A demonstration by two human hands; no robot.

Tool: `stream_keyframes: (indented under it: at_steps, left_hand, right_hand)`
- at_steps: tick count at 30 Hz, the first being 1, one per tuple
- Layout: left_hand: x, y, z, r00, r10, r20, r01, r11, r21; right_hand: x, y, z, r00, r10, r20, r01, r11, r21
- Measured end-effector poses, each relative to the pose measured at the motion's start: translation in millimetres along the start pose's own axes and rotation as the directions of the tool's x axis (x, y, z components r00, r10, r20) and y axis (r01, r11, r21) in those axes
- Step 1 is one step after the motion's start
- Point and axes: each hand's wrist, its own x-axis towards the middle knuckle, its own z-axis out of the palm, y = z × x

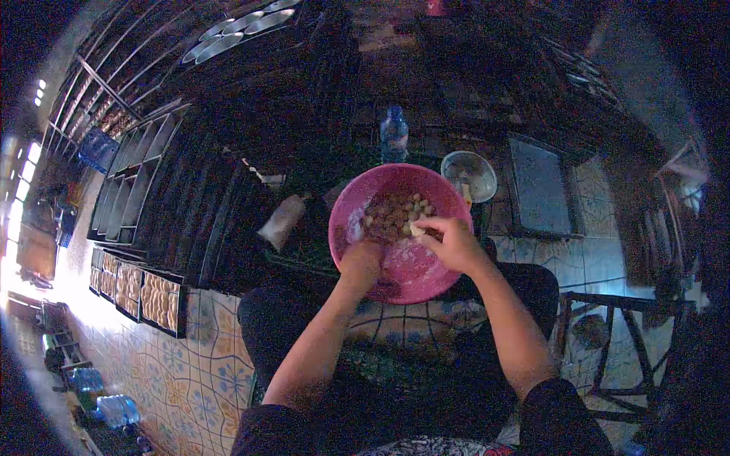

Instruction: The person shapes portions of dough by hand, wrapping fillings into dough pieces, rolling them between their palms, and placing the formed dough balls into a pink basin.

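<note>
A pink plastic basin [350, 197] sits in front of me between my knees. Many small round brownish dough balls [391, 216] are heaped in its far half, and white powder dusts the near side and left wall. My right hand [454, 245] is over the basin's right side, thumb and fingers pinched on a small pale piece of dough [416, 229]. Down inside the basin at the left is my left hand [361, 262]; its fingers are hard to make out, so whether it holds anything does not show.
Beyond the basin stand a clear plastic bottle [395, 135] and a metal bowl [469, 175]. A plastic bag [283, 222] lies to the left. Trays of bread rolls [160, 302] are at far left, a flat metal tray [541, 186] and a metal frame [608, 346] at right.
</note>
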Motion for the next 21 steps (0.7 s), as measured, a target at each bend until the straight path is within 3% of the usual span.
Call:
stream_keyframes:
  at_steps: [1,2,4,5,6,7,11,14,16,17,19,20,21]
  left_hand:
    - [0,-12,15,0.980,0.114,-0.166,-0.149,0.965,-0.217]
    - [1,3,-3,0.979,0.113,-0.170,-0.149,0.965,-0.215]
    - [7,37,-41,0.985,-0.059,0.161,0.062,0.998,-0.010]
    - [8,47,-55,0.985,-0.056,0.164,0.059,0.998,-0.009]
    - [8,54,-65,0.982,0.005,0.189,0.068,0.922,-0.380]
    - [7,60,-73,0.980,0.070,0.188,0.083,0.712,-0.697]
    - [-3,77,-88,0.969,0.067,0.236,0.119,0.713,-0.691]
    - [-4,74,-79,0.973,-0.016,0.231,0.159,0.771,-0.616]
    - [-1,65,-69,0.997,0.064,0.052,-0.030,0.869,-0.493]
    - [-3,67,-71,0.997,0.062,0.050,-0.029,0.868,-0.495]
    - [-5,73,-79,0.993,-0.070,0.098,0.109,0.862,-0.495]
    - [-4,74,-77,0.993,-0.070,0.097,0.109,0.862,-0.495]
    - [-4,74,-74,0.978,-0.126,0.164,0.203,0.733,-0.649]
  right_hand:
    - [1,-6,1,1.000,0.007,0.001,-0.007,1.000,0.030]
    - [1,-11,0,1.000,0.003,0.003,-0.003,1.000,0.030]
    - [2,-18,-4,0.990,0.071,0.124,-0.064,0.996,-0.058]
    - [2,-17,-4,0.990,0.074,0.120,-0.067,0.996,-0.057]
    - [2,-14,-2,0.990,0.074,0.118,-0.063,0.994,-0.093]
    - [2,-12,-1,0.990,0.074,0.118,-0.058,0.990,-0.130]
    - [2,0,2,0.986,0.052,0.156,-0.027,0.987,-0.157]
    - [0,-3,9,0.991,0.022,0.134,0.005,0.980,-0.200]
    - [0,-15,6,0.982,0.116,0.149,-0.104,0.991,-0.080]
    - [0,-12,9,0.982,0.115,0.153,-0.104,0.991,-0.082]
    - [1,-5,15,1.000,0.016,0.014,-0.016,1.000,0.015]
    - [3,-3,16,1.000,0.015,0.014,-0.015,1.000,0.015]
    - [5,0,16,0.998,0.056,0.020,-0.057,0.996,0.073]
